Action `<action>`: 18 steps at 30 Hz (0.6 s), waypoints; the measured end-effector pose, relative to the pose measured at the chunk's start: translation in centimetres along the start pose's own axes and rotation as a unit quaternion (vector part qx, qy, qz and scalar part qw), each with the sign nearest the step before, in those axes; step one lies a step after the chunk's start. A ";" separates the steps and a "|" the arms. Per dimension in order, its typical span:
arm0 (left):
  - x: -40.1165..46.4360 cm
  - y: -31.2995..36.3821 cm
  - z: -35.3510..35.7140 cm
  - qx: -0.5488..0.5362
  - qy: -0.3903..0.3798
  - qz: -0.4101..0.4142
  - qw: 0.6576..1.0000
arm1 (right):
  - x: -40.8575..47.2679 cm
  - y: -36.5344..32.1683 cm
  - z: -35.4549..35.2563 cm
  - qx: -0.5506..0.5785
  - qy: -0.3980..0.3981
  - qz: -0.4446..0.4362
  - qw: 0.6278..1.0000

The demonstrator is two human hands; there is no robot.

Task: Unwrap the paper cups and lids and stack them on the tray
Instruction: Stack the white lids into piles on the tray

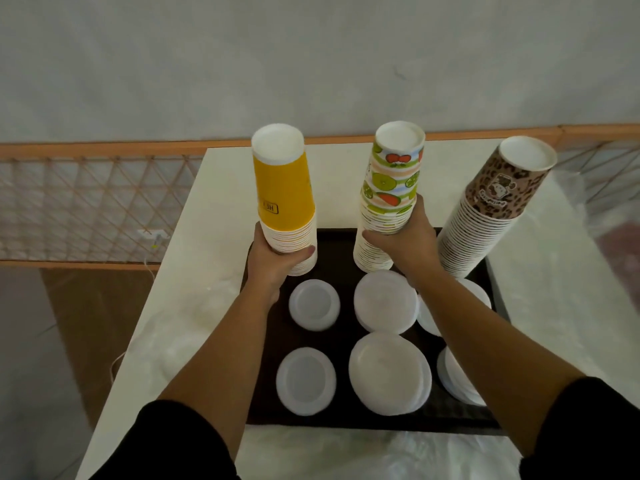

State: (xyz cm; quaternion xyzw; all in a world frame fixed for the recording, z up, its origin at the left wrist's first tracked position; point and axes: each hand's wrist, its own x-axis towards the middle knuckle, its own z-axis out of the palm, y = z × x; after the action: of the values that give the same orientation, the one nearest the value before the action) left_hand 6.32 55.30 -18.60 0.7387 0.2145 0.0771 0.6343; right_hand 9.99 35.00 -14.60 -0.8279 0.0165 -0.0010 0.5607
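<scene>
Fingers of the left hand [277, 263] curl round the upright yellow cup stack [285, 202] over the tray [341, 252] far-left corner; the right hand [405, 244] grips the fruit-print cup stack [388, 202], standing beside it.

White rectangular bench [221, 188] with a smooth matte top, running away from the camera to a pale grey plastered wall [311, 57]. Along the foot of that wall, a light wooden rail [104, 147] caps a diamond-pattern wooden lattice panel [86, 202]; a second stretch of the same lattice [602, 168] shows at the far right. A small white fitting [152, 235] sits on the lattice's lower edge, with a thin white cord [116, 363] hanging below it beside the bench. Brown floor patch [79, 323] left of the bench, beside a paler grey area.
</scene>
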 end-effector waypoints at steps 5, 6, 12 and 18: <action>0.2 -0.4 0.2 -0.001 0.016 -0.011 1.000 | -0.1 0.0 0.3 0.002 -0.005 -0.005 1.000; 0.2 -0.4 0.2 0.002 0.018 -0.012 1.000 | -0.2 0.0 0.3 0.004 -0.005 -0.004 1.000; 0.2 -0.5 0.2 0.024 0.021 -0.013 0.999 | -0.4 -0.2 0.4 0.003 -0.007 0.001 1.000; -0.4 -0.2 0.1 0.052 0.016 -0.030 0.998 | -1.0 -0.4 0.1 -0.026 -0.012 0.004 1.000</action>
State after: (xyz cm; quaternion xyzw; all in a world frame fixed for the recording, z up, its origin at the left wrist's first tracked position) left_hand 5.93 55.03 -18.76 0.7623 0.2505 0.0583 0.5940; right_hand 9.01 35.24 -14.29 -0.8418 0.0130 0.0110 0.5395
